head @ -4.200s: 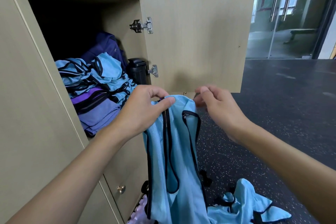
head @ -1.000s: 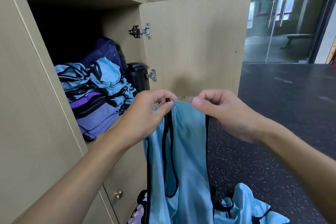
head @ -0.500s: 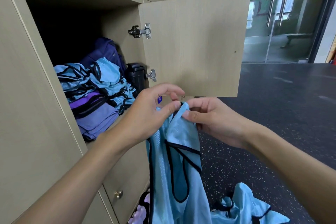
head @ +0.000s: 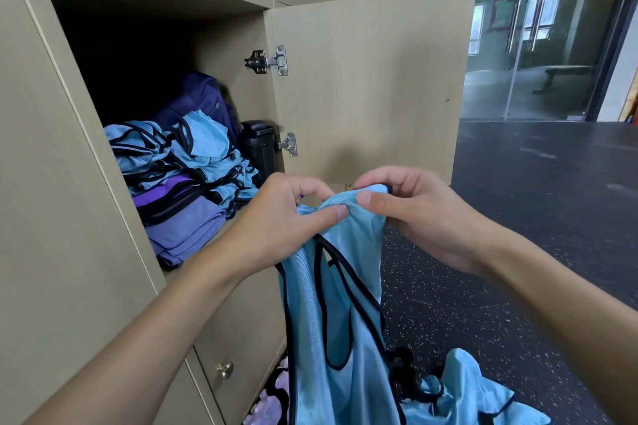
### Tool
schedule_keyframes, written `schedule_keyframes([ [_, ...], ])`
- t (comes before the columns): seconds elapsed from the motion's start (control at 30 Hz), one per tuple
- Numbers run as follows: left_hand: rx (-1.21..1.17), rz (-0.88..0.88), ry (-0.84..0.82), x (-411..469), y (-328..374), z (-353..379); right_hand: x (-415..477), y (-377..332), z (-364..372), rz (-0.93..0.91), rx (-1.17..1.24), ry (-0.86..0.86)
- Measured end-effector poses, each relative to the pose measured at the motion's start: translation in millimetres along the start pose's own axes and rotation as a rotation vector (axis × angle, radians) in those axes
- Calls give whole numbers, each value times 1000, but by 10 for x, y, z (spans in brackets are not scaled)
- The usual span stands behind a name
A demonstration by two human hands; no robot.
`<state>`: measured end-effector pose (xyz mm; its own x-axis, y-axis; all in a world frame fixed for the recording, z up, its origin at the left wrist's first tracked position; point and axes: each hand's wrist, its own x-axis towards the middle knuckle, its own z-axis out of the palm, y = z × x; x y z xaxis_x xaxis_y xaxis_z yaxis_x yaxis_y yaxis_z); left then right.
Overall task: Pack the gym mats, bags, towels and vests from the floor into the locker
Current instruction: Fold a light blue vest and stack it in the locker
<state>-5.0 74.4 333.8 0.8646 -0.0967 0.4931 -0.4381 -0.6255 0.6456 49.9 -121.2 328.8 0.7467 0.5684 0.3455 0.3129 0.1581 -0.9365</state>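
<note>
The locker (head: 62,183) stands open at your left, with its door (head: 366,86) swung out to the right above the dark speckled floor (head: 538,210). Inside, a navy bag (head: 200,97) sits at the back and a black container (head: 259,145) stands beside the lower hinge. A pile of light-blue vests (head: 193,148) rests on folded purple cloth (head: 186,228), probably towels, at the shelf front.

The vest in hand (head: 338,321) hangs in front of the lower locker door, just right of the shelf opening. Its lower end drops out of view. More blue vests (head: 476,390) lie on the floor at lower right.

Your left hand (head: 279,228) and right hand (head: 421,217) are almost touching at the vest's top edge. Each hand clamps the bunched fabric between thumb and curled fingers.

Judged from this, you are gathering the top of the vest before stowing it.

1. Keep both pinches firm so the slippery mesh does not slide out.
2. Fold the hanging length up once, so that nothing trails over the shelf lip.
3. Lay the bundle flat on the vest pile, clear of the hinge and container.
4. Press lightly, because the pile looks loose and may slump forward.
</note>
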Motion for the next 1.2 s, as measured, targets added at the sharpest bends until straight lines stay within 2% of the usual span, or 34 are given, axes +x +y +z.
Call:
schedule_keyframes([
  [0.17, -70, 28, 103, 19, -39, 15, 1, -10, -80, -16, -126, -18],
  [0.3, -107, 39, 81, 16, -30, 27, -84, -131, -43, -4, -153, -256],
  [0.37, -133, 80, 81, 9, 16, 38, -90, -117, 29, -17, -178, -291],
  [0.5, -186, 141, 92, 18, 76, 48, -23, 69, 143, -65, -229, -100],
  [0.6, -186, 157, 99, 18, 84, 46, -36, 118, 176, -47, -221, -82],
  [0.7, -163, 115, 99, 25, 40, 28, -43, 105, 171, -50, -224, -13],
  [0.93, -38, 35, -32, -35, 10, -6, -16, 65, 116, -29, -209, 223],
  [1.2, 25, 39, 36, 8, 89, -108, 62, -76, 68, -104, -213, 291],
])
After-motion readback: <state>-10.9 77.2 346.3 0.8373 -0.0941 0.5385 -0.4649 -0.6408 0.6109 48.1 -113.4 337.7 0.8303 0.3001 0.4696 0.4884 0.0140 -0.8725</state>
